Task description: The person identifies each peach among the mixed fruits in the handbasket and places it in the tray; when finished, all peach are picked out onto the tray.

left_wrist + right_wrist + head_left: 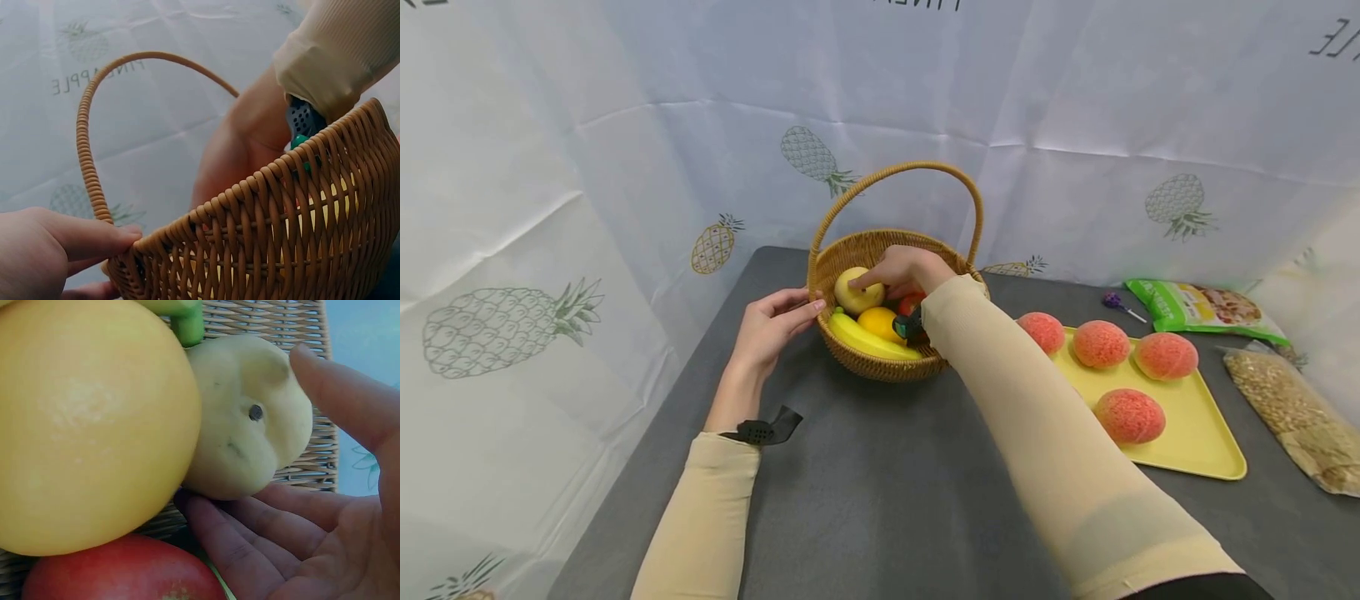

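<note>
A brown wicker basket (887, 367) with a tall arched handle stands at the back of the grey table. My left hand (773, 325) pinches its left rim near the handle's foot, thumb on top in the left wrist view. My right hand (904, 268) reaches down inside. Its thumb and fingers lie around a lumpy pale yellow fruit (244, 419) with a dark spot, whose exact kind I cannot tell. Beside that lie a yellow-orange round fruit (880, 323), a banana (868, 337) and a red fruit (125, 572). My right forearm hides part of the basket.
Right of the basket, a yellow tray (1206, 433) carries several pink-red peach-like fruits (1131, 415). Beyond it lie a purple lollipop (1114, 300), a green snack bag (1210, 310) and a clear bag of grains (1292, 408). A white pineapple-print curtain (1060, 100) hangs behind.
</note>
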A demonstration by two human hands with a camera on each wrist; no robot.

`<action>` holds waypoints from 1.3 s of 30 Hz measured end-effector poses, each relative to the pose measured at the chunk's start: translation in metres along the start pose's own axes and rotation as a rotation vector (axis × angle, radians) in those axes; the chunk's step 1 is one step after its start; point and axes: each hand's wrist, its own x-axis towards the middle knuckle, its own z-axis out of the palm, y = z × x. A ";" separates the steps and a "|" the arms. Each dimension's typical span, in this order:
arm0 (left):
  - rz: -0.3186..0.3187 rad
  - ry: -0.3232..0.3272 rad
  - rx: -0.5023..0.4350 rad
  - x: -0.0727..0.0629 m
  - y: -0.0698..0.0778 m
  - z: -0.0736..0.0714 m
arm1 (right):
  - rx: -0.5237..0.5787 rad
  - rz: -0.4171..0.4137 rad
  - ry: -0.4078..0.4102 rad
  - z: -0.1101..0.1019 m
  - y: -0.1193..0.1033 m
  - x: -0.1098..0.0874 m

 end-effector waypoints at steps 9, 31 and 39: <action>0.008 -0.013 -0.017 -0.001 0.002 0.000 | 0.109 0.016 -0.073 0.001 -0.001 0.005; 0.009 -0.034 -0.017 -0.002 0.002 0.002 | 0.136 -0.025 -0.115 0.002 0.003 0.005; 0.017 -0.021 -0.007 -0.003 0.000 0.001 | 0.168 -0.065 -0.063 -0.007 0.004 -0.012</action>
